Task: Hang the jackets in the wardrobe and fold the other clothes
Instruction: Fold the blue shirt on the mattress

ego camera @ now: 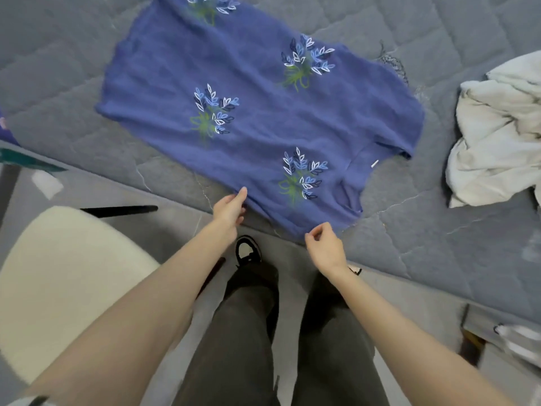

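Note:
A blue shirt (257,112) printed with leaf sprigs lies spread flat on the grey quilted mattress (58,68), its collar end toward the right. My left hand (229,209) rests at the shirt's near edge, thumb touching the cloth, fingers loosely curled. Just below the shirt's near corner my right hand (325,244) hovers with thumb and forefinger pinched close together, apart from the cloth or barely touching it. Neither hand lifts any fabric.
A crumpled white garment (497,136) lies on the mattress at the right. A cream padded chair seat (67,282) stands at my lower left. My legs and a black-and-white shoe (247,250) are below the mattress edge. A box (503,347) sits at the lower right.

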Motion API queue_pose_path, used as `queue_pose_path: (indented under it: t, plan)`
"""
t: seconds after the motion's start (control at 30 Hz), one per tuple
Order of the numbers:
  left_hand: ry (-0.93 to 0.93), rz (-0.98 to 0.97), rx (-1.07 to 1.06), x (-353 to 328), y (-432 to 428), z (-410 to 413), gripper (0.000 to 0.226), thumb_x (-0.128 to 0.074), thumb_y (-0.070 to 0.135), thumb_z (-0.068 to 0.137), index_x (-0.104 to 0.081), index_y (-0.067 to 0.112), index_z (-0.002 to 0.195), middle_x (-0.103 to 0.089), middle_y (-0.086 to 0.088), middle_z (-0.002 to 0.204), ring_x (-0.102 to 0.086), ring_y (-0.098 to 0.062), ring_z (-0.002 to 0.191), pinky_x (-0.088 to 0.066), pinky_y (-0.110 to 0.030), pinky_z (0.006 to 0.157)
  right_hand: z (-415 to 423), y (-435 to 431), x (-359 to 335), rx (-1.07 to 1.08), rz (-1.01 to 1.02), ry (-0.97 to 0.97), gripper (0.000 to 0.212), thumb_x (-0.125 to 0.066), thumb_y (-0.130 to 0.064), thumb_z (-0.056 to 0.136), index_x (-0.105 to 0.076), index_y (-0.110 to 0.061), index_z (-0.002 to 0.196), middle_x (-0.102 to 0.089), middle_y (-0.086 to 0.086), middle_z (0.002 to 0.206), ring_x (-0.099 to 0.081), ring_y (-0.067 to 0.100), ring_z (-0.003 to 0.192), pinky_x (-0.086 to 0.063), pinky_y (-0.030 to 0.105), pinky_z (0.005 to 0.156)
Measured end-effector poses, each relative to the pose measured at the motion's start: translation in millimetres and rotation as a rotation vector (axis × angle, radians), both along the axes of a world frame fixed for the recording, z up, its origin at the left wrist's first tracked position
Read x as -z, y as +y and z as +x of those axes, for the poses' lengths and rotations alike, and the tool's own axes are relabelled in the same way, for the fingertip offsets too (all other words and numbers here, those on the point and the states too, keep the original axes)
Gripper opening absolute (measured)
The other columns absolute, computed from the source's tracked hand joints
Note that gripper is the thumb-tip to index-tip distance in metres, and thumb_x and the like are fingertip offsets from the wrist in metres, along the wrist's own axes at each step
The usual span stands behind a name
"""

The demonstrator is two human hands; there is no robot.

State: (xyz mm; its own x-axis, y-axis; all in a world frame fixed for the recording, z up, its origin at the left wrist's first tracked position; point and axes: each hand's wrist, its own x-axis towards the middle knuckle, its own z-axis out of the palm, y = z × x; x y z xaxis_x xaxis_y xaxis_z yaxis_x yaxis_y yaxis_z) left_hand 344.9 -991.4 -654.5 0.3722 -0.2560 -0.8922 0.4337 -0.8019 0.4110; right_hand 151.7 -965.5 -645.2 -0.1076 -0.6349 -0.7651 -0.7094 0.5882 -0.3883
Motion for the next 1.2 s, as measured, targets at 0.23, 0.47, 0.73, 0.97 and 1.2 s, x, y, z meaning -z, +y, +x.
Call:
queue_pose_path:
  t: [0.23, 0.47, 0.73, 0.97, 1.2]
  plan:
    - [0.006, -0.134, -0.079, 9.1, 32.0, 12.6, 0.031, -0.055, 0.015, 0.096, -0.039, 0.017, 0.069, -0.055, -0.001, 0.075, -0.054, -0.008, 0.068, -0.048, -0.02, 0.067, 23.3, 19.1, 11.8, 0.95, 0.075, -0.258, 0.04, -0.063, -0.014, 0.09, -0.032, -0.009, 0.116, -0.055, 0.014, 0.106, -0.055, 0.024, 0.092, -0.049, 0.039, 0.088]
    - [-0.095, -0.069, -0.045, -6.0, 107.8, 35.0, 0.028, -0.056, 0.012, 0.094, -0.044, 0.012, 0.068, -0.059, -0.006, 0.076, -0.059, -0.012, 0.07, -0.054, -0.017, 0.055, 31.7, 17.9, 11.8, 0.965, 0.215, -0.509, 0.023, -0.074, -0.025, 0.083, -0.056, -0.021, 0.097, -0.058, -0.002, 0.092, -0.05, 0.01, 0.075, -0.046, 0.02, 0.069]
    - [-0.01, -0.133, -0.083, -16.1, 150.9, 31.0, 0.01, -0.061, 0.024, 0.093, -0.052, 0.018, 0.094, -0.063, -0.002, 0.082, -0.061, -0.006, 0.057, -0.05, -0.021, 0.063, 31.8, 34.9, -0.2, 0.995, 0.148, -0.815, 0.012, -0.055, -0.006, 0.089, -0.058, -0.017, 0.085, -0.061, -0.001, 0.086, -0.059, 0.011, 0.075, -0.045, 0.022, 0.074]
    - [0.06, -0.251, 0.149, -23.4, 138.8, 35.1, 0.021, -0.045, 0.031, 0.1, -0.06, 0.029, 0.114, -0.067, 0.019, 0.073, -0.048, -0.003, 0.062, -0.043, -0.01, 0.053, 32.5, 45.2, -4.1, 0.93, 0.123, -0.874, 0.023, -0.056, -0.003, 0.088, -0.046, -0.023, 0.083, -0.055, -0.003, 0.066, -0.051, 0.009, 0.061, -0.042, 0.024, 0.073]
    - [-0.025, -0.267, 0.452, -14.5, 140.9, 55.0, 0.031, -0.066, 0.024, 0.089, -0.058, 0.023, 0.118, -0.069, 0.003, 0.086, -0.062, 0.008, 0.063, -0.049, -0.007, 0.062, 32.6, 62.5, 4.9, 0.775, 0.077, -0.858, 0.008, -0.057, -0.018, 0.093, -0.058, -0.025, 0.098, -0.065, -0.007, 0.092, -0.06, 0.006, 0.08, -0.047, 0.018, 0.068]
